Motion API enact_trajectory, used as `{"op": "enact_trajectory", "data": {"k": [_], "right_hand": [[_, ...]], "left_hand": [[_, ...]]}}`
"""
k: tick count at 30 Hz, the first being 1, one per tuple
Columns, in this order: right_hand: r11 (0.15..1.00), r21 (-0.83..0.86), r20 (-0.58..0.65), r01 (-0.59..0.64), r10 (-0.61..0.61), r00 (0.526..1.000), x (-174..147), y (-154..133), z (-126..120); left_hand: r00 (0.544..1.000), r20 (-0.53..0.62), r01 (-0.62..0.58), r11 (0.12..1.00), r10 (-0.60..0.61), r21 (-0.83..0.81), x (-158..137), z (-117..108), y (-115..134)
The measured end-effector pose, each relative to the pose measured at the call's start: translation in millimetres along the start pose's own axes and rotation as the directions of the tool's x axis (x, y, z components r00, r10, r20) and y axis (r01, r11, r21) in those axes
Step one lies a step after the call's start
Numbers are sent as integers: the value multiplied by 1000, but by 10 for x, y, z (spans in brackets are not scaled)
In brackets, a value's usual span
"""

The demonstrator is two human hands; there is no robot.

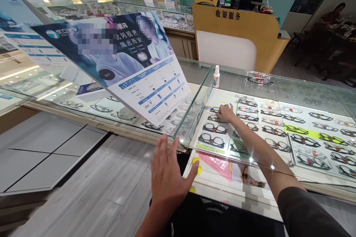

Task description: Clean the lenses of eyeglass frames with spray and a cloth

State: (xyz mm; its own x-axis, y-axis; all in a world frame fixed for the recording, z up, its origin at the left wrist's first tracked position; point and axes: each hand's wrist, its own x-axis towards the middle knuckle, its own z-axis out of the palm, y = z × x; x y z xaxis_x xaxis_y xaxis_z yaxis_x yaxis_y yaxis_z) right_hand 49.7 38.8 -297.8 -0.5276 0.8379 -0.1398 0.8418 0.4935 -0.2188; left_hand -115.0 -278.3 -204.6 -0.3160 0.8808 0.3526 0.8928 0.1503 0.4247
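My right hand (227, 113) reaches into the glass display case, its fingers closed at the end of a dark-framed pair of eyeglasses (214, 110) in the left column. The fingers partly cover that pair. Just below it lie more black-framed eyeglasses (214, 128), with another pair (211, 140) nearer the front edge. My left hand (170, 174) is open with spread fingers and holds nothing. Its fingertips are close to the counter's front edge; whether they touch it I cannot tell.
A glass divider (194, 105) stands left of my right hand. A white spray bottle (216, 77) is behind that hand. A large poster board (122, 66) leans on the left counter. Below the case is an open drawer (236, 189) with pink papers. A white chair (226, 50) stands beyond.
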Motion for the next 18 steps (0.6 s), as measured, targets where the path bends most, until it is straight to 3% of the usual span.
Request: {"op": "enact_trajectory", "data": {"k": [8, 12, 15, 18], "right_hand": [[997, -73, -127, 31, -40, 991, -74, -89, -38], [988, -109, -238, 111, -134, 962, -287, -299, -147], [955, -136, -245, 263, -290, 925, -577, -578, -103], [844, -166, -216, 511, -536, 816, -924, -875, 26]], "left_hand": [[998, -17, -58, 996, 60, 65, -25, 7, -56], [996, -40, -71, 995, 74, 65, -42, -12, -56], [996, -32, -78, 995, 80, 55, -71, -37, -58], [996, -31, -85, 995, 87, 50, -122, -58, -82]]}}
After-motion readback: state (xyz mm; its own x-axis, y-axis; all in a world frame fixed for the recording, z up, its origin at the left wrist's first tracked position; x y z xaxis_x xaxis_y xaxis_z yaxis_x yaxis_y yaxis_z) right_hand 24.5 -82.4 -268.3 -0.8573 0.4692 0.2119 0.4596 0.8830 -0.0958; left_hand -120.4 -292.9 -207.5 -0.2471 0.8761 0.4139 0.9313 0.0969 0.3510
